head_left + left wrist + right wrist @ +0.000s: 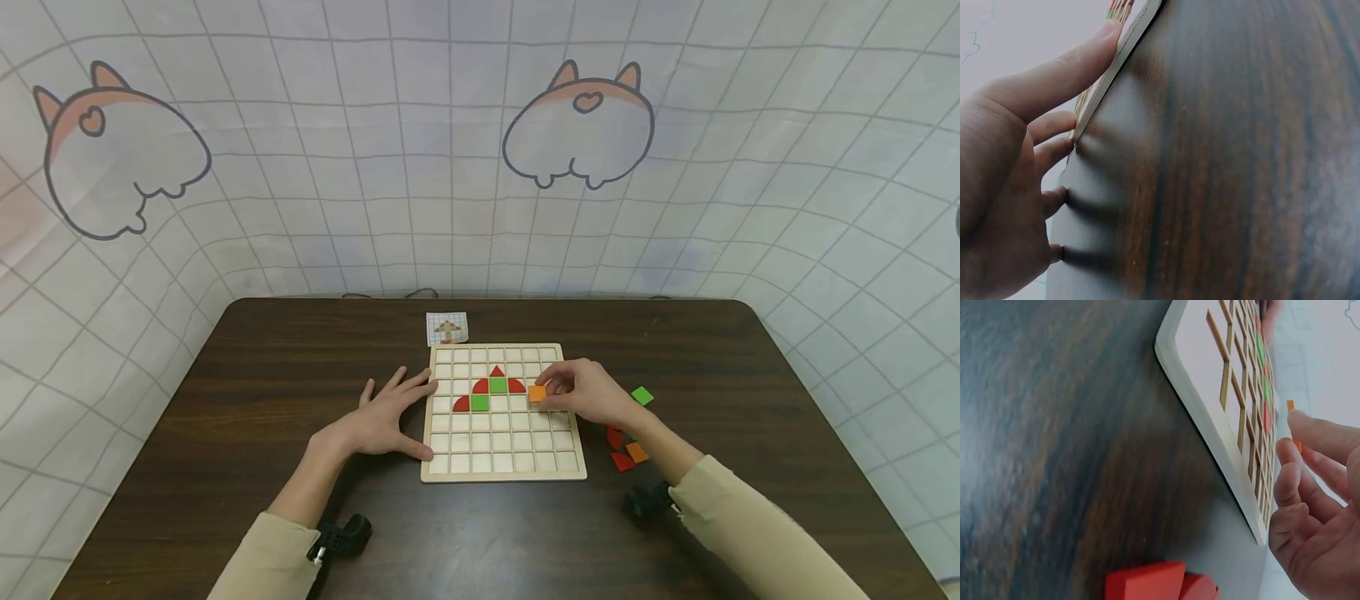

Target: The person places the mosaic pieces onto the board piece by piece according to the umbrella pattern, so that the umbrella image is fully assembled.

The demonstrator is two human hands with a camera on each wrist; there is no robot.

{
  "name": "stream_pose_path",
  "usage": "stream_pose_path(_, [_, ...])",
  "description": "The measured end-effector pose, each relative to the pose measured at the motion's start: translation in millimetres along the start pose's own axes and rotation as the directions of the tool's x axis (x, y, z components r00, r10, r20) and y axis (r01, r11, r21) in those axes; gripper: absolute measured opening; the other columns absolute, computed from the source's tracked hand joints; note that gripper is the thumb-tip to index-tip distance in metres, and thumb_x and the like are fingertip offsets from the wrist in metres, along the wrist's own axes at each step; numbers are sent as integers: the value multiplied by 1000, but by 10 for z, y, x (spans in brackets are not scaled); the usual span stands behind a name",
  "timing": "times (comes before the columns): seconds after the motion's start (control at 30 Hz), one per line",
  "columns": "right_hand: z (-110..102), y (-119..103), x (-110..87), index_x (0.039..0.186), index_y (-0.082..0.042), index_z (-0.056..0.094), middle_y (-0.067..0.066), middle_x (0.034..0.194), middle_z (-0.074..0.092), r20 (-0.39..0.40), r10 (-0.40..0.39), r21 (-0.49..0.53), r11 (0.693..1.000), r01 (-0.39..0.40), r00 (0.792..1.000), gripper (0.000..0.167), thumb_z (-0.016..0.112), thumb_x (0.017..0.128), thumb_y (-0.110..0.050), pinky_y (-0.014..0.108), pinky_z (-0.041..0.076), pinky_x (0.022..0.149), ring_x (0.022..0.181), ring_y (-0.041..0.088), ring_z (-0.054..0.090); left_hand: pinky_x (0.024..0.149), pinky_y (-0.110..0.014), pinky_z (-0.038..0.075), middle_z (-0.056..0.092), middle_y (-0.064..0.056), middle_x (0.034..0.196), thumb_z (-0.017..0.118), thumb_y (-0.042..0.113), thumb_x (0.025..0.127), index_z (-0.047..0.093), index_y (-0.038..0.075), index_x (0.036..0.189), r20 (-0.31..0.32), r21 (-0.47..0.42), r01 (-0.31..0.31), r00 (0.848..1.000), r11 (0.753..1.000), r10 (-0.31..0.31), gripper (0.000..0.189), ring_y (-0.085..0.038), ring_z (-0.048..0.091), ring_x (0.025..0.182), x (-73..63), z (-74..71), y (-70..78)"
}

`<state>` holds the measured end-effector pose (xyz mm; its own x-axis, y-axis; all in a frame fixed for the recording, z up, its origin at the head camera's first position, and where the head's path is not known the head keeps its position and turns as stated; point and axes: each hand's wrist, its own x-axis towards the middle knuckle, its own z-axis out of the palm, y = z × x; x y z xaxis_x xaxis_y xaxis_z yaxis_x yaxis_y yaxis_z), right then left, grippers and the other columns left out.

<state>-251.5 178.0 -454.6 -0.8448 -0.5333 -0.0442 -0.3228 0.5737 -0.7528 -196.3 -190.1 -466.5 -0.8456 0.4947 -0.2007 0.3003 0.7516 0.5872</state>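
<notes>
Dark desk (690, 342). Grid board (502, 462), mid-desk. Left hand (378, 423), fingers spread, at board's left edge. Right hand (591, 392), pinching. Picture card (447, 328), by board's far-left corner. Orange square (536, 393), in right hand's pinch, over board, near its right edge.

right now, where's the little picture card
In the head view, the picture card lies on the dark table at the far edge of the grid board, by the board's far left corner.
</notes>
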Motion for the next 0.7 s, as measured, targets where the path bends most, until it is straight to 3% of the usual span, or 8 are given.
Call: stream_pose_path(0.7, [256,-173,162,105,-2,74,-3,84,67,10,-29,-13,999,29,1000,25,86,84,-10,29,51,68,75,13,61,113,-73,-8,14,-5,171,86,55,78,31,19,164,-8,17,8,1000,1000,-7,108,-37,-3,156,10,18,-30])
